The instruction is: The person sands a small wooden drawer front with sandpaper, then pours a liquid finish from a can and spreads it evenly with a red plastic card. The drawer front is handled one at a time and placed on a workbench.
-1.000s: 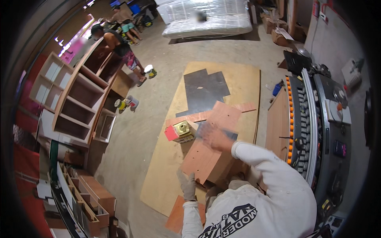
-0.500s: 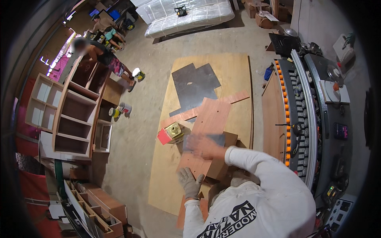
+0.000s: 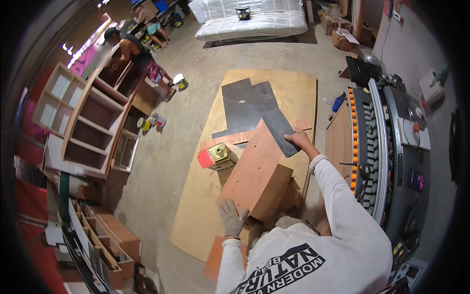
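Observation:
My bare right hand [image 3: 296, 139] grips a dark grey sheet [image 3: 278, 122] at its right edge, beside a long pinkish wooden panel [image 3: 249, 169] with small holes. My gloved left hand [image 3: 232, 216] lies with fingers spread on the panel's lower left end. The panel rests on a brown wooden box-like piece [image 3: 271, 196]. A metal can [image 3: 223, 156] with a red piece on it stands left of the panel. More dark sheet [image 3: 237, 105] and a pinkish wood strip [image 3: 298, 125] lie on the large plywood board [image 3: 193, 215] beneath everything.
At left are two co-workers [image 3: 142, 59] [image 3: 149, 19], wooden shelving [image 3: 95, 122], paint buckets [image 3: 156, 119] and stacked cabinet parts [image 3: 105, 235]. A plastic-wrapped couch [image 3: 252, 27] is at the back. A long machine with orange rollers [image 3: 353, 137] runs along the right.
My right hand has moved from the middle of the panel to the right and upward and now grips the dark sheet, which has swung rightward. My left hand remains at the panel's lower end.

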`<state>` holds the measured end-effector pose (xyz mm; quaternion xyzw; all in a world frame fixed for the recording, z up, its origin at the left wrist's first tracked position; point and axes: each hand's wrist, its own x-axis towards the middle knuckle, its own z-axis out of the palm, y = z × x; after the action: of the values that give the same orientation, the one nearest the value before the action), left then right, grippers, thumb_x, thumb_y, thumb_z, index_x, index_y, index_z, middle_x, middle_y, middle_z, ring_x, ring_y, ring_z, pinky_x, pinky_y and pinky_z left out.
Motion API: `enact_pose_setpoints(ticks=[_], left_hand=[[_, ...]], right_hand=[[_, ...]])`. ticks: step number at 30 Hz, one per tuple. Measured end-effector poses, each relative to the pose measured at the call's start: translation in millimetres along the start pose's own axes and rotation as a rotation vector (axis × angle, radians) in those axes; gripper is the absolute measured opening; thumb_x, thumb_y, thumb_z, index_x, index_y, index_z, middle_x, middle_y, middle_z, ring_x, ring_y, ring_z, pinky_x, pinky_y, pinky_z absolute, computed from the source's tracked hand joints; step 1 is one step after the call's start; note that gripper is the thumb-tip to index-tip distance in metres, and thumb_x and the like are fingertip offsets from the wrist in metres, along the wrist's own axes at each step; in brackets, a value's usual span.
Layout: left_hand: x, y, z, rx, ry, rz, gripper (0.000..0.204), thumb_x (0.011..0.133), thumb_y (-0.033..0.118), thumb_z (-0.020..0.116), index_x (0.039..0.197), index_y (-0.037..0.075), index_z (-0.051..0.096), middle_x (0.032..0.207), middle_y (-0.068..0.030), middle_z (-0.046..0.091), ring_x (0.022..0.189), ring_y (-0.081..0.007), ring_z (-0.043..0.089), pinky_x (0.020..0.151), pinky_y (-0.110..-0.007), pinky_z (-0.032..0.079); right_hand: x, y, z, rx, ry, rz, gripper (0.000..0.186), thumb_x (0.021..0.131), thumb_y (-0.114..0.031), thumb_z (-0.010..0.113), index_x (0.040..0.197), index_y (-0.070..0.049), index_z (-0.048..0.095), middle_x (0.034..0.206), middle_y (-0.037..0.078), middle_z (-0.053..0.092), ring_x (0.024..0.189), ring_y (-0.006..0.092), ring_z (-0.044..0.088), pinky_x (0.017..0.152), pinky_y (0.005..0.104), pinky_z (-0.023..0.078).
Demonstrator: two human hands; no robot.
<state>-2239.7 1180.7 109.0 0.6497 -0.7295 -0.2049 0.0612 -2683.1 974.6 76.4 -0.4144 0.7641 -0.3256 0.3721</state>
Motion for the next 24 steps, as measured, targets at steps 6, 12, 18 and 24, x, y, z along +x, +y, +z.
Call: enact_pose_setpoints(ticks=[6,12,18,24], left_hand=[[-5.1,-27.4,25.1,0.07,0.127,-0.107,0.103,0.094,0.064,0.062,0.164,-0.002,0.023,0.171,-0.0309,0.01,0.159,-0.0482,0.004,0.129,-0.055,0.008],[-50.8,-89.6,89.7,-0.195,0.246,-0.974,0.101,0.095,0.061,0.062,0.163,-0.003,0.022,0.169,-0.03,0.019,0.157,-0.046,0.019,0.127,-0.054,0.019],[-89.1,-127.6,107.5,-0.178,-0.014,-0.868,0.093,0.096,0.055,0.063,0.157,-0.008,0.032,0.158,-0.0334,0.039,0.151,-0.0466,0.033,0.12,-0.052,0.034],[-36.7,-114.0,35.0,-0.911,0.222,-0.603,0.068,0.104,0.044,0.057,0.145,-0.009,0.051,0.147,-0.0252,0.057,0.138,-0.0377,0.053,0.115,-0.038,0.041]], right_hand=[[-19.9,-127.8,-129.5,0.116,-0.201,-0.346,0.026,0.085,-0.023,0.079,0.098,-0.001,0.078,0.082,-0.002,0.068,0.073,0.0093,0.06,0.068,0.0311,0.05],[-107.6,-268.0,-302.4,1.18,-0.781,-1.248,0.025,0.105,-0.027,0.059,0.117,-0.005,0.062,0.096,0.005,0.074,0.092,0.0225,0.068,0.087,0.0418,0.055],[-99.2,-118.1,-110.4,0.954,-0.439,-0.695,0.016,0.098,-0.019,0.067,0.108,-0.007,0.071,0.091,0.007,0.073,0.081,0.0224,0.067,0.073,0.0367,0.055],[-137.3,-26.5,-31.6,0.718,-0.387,0.005,0.04,0.088,-0.015,0.079,0.121,0.006,0.07,0.104,0.011,0.077,0.088,0.0177,0.072,0.083,0.0321,0.057]])
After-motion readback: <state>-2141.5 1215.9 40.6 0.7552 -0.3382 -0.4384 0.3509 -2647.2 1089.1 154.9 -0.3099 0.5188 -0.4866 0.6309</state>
